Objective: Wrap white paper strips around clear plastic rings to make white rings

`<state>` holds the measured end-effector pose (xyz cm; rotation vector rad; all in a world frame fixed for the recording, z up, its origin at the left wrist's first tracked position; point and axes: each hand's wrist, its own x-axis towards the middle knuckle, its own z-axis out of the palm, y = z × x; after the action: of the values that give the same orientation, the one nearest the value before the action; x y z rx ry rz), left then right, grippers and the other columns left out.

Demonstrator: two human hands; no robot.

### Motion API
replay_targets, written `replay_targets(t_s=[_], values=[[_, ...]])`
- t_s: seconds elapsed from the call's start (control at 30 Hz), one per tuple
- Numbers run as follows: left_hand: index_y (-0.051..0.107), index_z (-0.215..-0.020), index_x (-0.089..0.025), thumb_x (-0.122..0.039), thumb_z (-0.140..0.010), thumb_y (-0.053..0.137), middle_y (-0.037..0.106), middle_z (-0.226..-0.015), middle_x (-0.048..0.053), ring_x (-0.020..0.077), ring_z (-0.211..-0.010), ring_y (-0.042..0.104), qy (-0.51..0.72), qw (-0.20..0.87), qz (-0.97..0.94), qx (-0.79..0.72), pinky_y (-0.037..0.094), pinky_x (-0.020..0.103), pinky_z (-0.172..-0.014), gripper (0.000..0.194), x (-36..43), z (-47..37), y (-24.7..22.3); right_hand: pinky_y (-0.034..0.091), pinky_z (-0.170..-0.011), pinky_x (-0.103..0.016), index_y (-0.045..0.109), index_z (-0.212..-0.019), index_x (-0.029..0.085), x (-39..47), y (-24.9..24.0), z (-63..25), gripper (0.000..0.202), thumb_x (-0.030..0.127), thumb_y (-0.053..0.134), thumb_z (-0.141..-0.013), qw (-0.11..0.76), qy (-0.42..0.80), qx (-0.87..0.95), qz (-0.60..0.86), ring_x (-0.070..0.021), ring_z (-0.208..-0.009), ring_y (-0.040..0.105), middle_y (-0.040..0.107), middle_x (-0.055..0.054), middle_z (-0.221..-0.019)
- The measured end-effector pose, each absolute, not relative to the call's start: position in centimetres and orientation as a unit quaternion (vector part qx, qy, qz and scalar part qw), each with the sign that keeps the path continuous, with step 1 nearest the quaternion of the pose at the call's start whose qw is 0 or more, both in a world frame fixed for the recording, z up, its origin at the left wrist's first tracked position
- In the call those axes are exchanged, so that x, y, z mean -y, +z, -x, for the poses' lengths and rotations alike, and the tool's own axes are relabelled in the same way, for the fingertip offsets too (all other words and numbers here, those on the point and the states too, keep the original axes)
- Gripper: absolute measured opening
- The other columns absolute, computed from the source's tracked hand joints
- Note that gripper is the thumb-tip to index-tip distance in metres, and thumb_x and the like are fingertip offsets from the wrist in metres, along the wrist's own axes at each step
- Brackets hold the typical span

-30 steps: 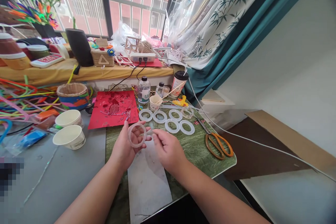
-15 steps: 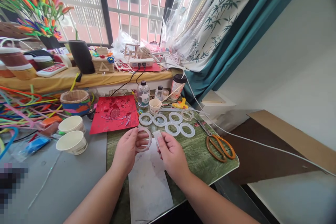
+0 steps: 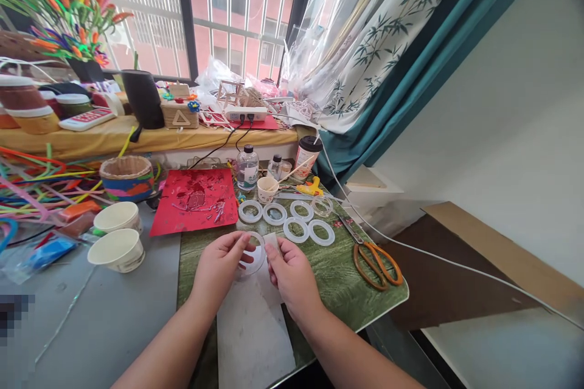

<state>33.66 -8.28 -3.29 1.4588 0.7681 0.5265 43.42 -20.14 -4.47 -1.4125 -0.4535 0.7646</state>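
Observation:
Pinched between thumb and fingers, a clear ring like a bangle stands upright in my left hand. My right hand is closed on a small pale flat strip, its edge close beside the ring; whether they touch I cannot tell. Beneath both hands lies a long grey-white board on the green table. Just beyond, several frosted white ring molds lie flat in two rows, with a clear ring behind them at the right.
Orange-handled scissors lie right of my hands. Red paper with dark flakes is at the left, near two paper cups. Behind the molds stand a small cup with sticks, a bottle and a yellow glue gun. A white cable crosses the right side.
My right hand has moved the pale strip closer to the ring. My left hand has turned the ring slightly, and both hands sit a little lower in the view.

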Motion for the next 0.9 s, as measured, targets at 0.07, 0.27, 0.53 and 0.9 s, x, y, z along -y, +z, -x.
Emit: replay_targets(t_s=[0.07, 0.27, 0.53, 0.9], values=[[0.075, -0.099, -0.019, -0.056, -0.087, 0.063, 0.077, -0.084, 0.005, 0.0171, -0.063, 0.069, 0.231, 0.617, -0.674, -0.336, 0.047, 0.026, -0.055, 0.041, 8.2, -33.6, -3.5, 0.027, -0.04, -0.018, 0.06, -0.086, 0.019, 20.1, -4.0, -43.4, 0.046, 0.063, 0.071, -0.081, 0.672, 0.347, 0.197, 0.624, -0.0066, -0.043, 0.036, 0.045, 0.009, -0.053], [0.07, -0.114, -0.018, -0.049, -0.091, 0.057, 0.076, -0.09, 0.006, 0.0156, -0.065, 0.064, 0.224, 0.642, -0.672, -0.294, 0.047, 0.027, -0.056, 0.041, 8.2, -34.0, -4.2, 0.023, -0.037, -0.017, 0.054, -0.076, 0.02, 20.1, -2.8, -43.7, 0.046, 0.06, 0.075, -0.076, 0.682, 0.393, 0.169, 0.594, -0.0048, -0.039, 0.035, 0.045, 0.01, -0.051], [0.062, -0.131, -0.019, -0.038, -0.085, 0.068, 0.072, -0.119, 0.012, 0.0179, -0.088, 0.068, 0.112, 0.761, -0.607, -0.199, 0.055, 0.032, -0.077, 0.05, 8.4, -34.0, -3.7, 0.021, -0.038, -0.018, 0.048, -0.067, 0.021, 20.4, -3.5, -46.2, 0.047, 0.054, 0.08, -0.07, 0.716, 0.377, 0.134, 0.572, -0.0042, -0.038, 0.032, 0.042, 0.011, -0.047], [0.068, -0.111, -0.017, -0.056, -0.091, 0.054, 0.075, -0.089, 0.007, 0.0145, -0.056, 0.063, 0.146, 0.653, -0.688, -0.281, 0.053, 0.028, -0.051, 0.046, 8.9, -34.5, -4.9, 0.022, -0.036, -0.017, 0.055, -0.075, 0.02, 20.5, -2.5, -44.8, 0.041, 0.055, 0.077, -0.076, 0.701, 0.389, 0.17, 0.573, -0.0048, -0.037, 0.035, 0.045, 0.01, -0.047]])
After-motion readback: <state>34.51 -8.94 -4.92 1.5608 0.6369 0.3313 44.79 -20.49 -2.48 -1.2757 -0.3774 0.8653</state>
